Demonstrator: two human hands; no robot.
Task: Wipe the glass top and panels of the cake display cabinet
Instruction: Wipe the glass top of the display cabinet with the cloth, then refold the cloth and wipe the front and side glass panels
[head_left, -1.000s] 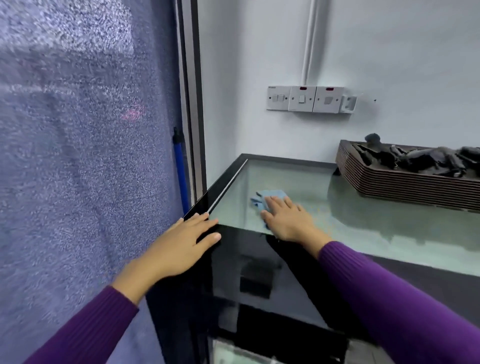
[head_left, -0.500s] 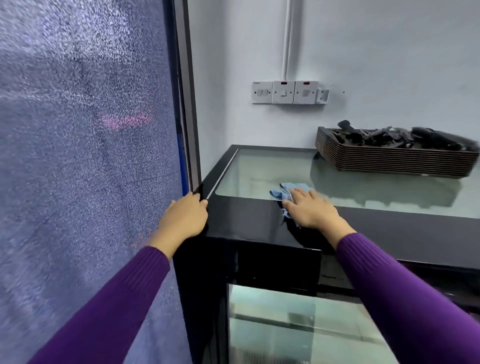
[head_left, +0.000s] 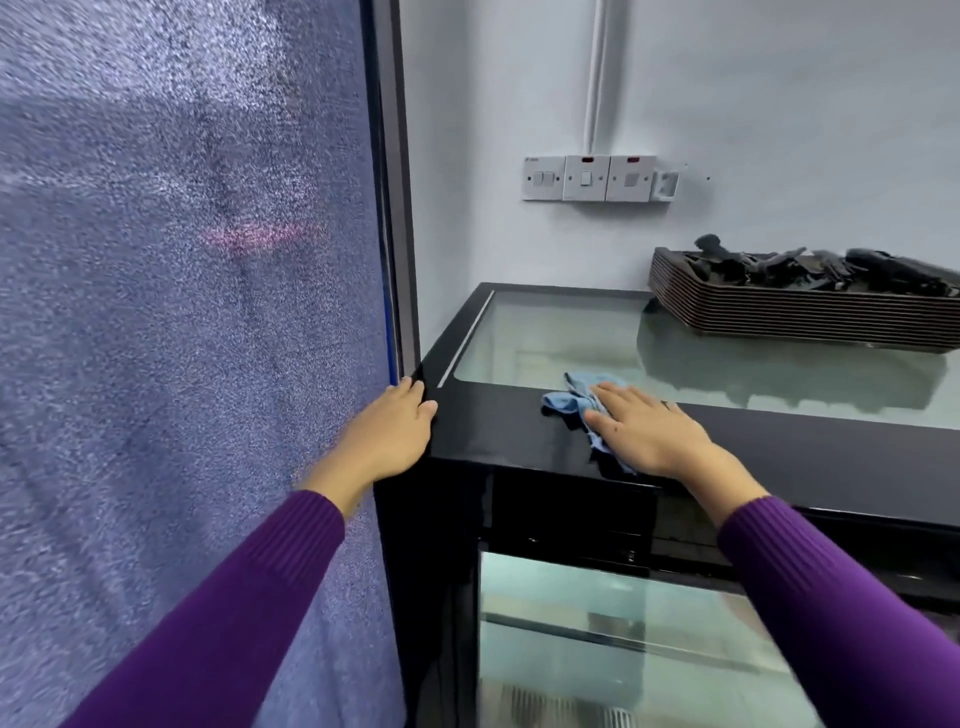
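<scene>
Frosted pane (head_left: 182, 312) fills our left side. Beside it our left hand (head_left: 389, 436) grips the near left corner of the cake display cabinet (head_left: 509, 447), fingers curled over the edge, thumb on the black rim. Its glass top (head_left: 545, 338) lies just beyond. One blue cloth (head_left: 569, 400) sits crumpled on the black front rim, its far end reaching onto the glass, and our right hand (head_left: 652, 436) presses it down with fingers straight. On the wall we count three switch plates (head_left: 587, 178). Farther right, one stack of trays (head_left: 805, 317) rests on the glass, dark items heaped on it. Below, one front glass panel (head_left: 597, 597) shows between our two purple sleeves (head_left: 249, 597).
</scene>
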